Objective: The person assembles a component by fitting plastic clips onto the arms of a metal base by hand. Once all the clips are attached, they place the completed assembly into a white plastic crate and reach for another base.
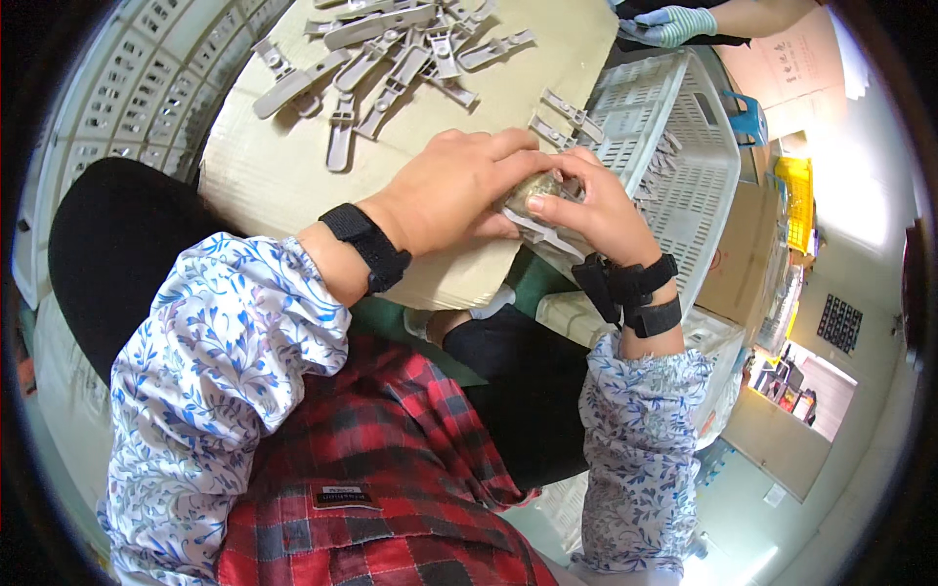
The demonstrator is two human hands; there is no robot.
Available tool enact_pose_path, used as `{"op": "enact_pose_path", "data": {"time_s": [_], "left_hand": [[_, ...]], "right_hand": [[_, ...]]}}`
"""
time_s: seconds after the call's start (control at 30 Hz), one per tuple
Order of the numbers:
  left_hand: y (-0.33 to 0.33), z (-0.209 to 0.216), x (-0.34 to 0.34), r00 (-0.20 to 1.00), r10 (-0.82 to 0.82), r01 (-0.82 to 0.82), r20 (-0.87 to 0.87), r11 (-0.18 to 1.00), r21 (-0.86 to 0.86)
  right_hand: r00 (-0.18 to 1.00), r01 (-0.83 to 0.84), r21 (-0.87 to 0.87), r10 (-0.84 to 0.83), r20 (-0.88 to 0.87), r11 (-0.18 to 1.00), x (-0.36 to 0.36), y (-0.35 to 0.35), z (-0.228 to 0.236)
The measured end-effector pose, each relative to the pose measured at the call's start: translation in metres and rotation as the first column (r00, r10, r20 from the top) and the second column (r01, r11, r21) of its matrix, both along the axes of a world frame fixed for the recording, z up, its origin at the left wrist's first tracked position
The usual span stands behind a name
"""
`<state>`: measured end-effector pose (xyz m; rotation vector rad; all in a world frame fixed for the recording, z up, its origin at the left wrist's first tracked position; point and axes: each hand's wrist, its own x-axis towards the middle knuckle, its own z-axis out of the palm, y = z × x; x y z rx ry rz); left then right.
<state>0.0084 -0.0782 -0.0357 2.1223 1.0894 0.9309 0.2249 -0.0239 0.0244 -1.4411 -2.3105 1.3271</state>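
My left hand and my right hand meet over the right edge of a cardboard-topped work surface. Between them is a rounded, dull brass-coloured piece, with my right thumb pressed on it. Below it a pale grey plastic part sticks out, gripped by the closed fingers of both hands. How the two pieces fit together is hidden by my fingers. Beyond my left hand lies a loose pile of similar long grey plastic parts. A few more of these parts rest close to my right fingers.
A white slatted crate stands to the right, with grey parts inside. Another pale crate is at the far left. Cardboard boxes and a yellow basket are farther right. Another person's gloved hand shows at the top.
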Motion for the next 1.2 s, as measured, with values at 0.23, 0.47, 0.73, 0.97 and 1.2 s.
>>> {"op": "enact_pose_path", "data": {"time_s": [0.23, 0.47, 0.73, 0.97, 1.2], "left_hand": [[0.027, 0.003, -0.002, 0.986, -0.143, 0.156, 0.085, 0.972, -0.173], [0.035, 0.001, -0.005, 0.979, -0.154, 0.181, 0.132, 0.958, -0.224], [0.049, -0.001, 0.003, 0.971, -0.206, 0.231, 0.122, 0.94, -0.25], [0.061, 0.006, -0.007, 0.974, -0.211, 0.226, 0.083, 0.891, -0.394], [0.061, 0.001, -0.014, 0.983, 0.058, -0.059, 0.175, 0.998, 0.001]], "right_hand": [[0.991, 0.122, -0.064, -0.119, 0.058, 0.99, 0.0, -0.001, 0.003], [0.933, -0.312, 0.659, 0.089, 0.349, 0.685, -0.025, -0.033, 0.038], [0.876, -0.392, 0.724, -0.01, 0.482, 0.567, -0.027, -0.055, 0.006], [0.903, -0.355, 0.703, 0.032, 0.428, 0.616, -0.032, -0.034, 0.015], [0.905, -0.359, 0.641, 0.086, 0.416, 0.678, -0.024, -0.006, 0.022]]}}
